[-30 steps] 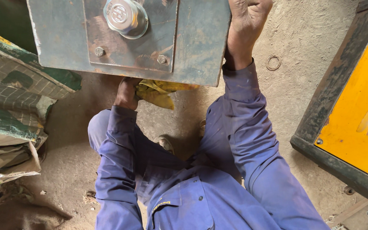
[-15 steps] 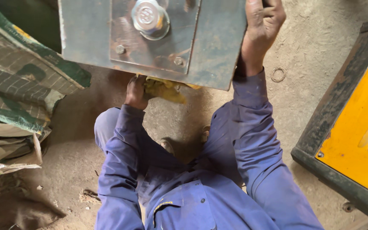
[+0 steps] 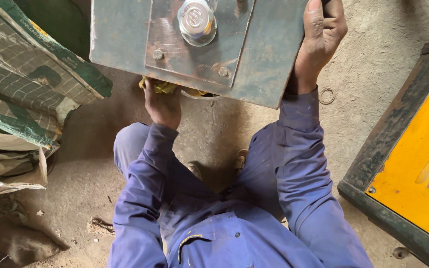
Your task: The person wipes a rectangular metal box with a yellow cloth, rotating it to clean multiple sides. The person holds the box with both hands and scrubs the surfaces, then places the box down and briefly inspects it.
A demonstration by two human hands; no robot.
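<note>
A dusty floor (image 3: pixel 388 64) fills the view, with a yellow panel (image 3: pixel 418 164) in a dark frame at the right and torn green sacks (image 3: pixel 21 84) at the left. Over the blue-clad knees sits a grey steel block (image 3: pixel 125 34), a plate bolted to its face with a large bright nut (image 3: pixel 197 21). The right hand (image 3: pixel 321 37) clasps the block's right edge, thumb on the face. The left hand (image 3: pixel 162 104) reaches under the lower edge, fingers closed on a yellow rag (image 3: pixel 162 87). A small ring (image 3: pixel 326 96) lies on the floor.
</note>
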